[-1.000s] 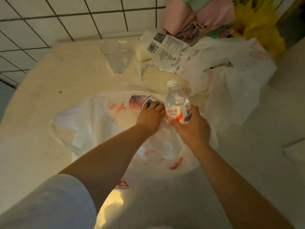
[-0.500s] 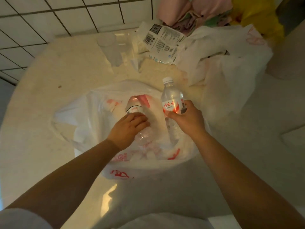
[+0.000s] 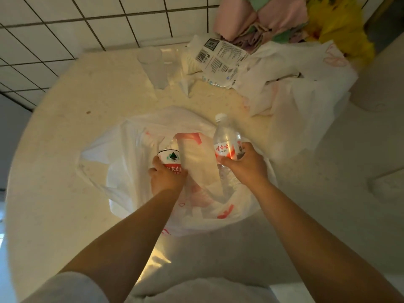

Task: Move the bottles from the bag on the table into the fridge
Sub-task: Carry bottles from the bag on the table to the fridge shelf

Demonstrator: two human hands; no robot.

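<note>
Toward the far edge of the round beige table (image 3: 65, 132), a clear plastic cup (image 3: 154, 66) is seen lying beside a stack of paper cups (image 3: 189, 63) in a printed wrapper (image 3: 220, 62). A second, crumpled white bag (image 3: 301, 101) is spread over the far right of the table, with pink and yellow cloth (image 3: 284, 16) piled behind it. The open white plastic bag (image 3: 131, 162) with red print is set in the middle of the table, its folds bunched between the two hands.

A red-labelled water bottle (image 3: 171, 160) is gripped around its body by the left hand (image 3: 167, 178), fingers curled about the label, just above the bag's opening. A clear water bottle with a white cap (image 3: 226, 141) is held upright by the right hand (image 3: 246, 165), thumb and fingers wrapped round its label, over the bag's right side. The two bottles are kept apart, a fold of the bag between them.

A white tiled wall (image 3: 87, 25) is seen behind the table. The fridge cannot be seen.
</note>
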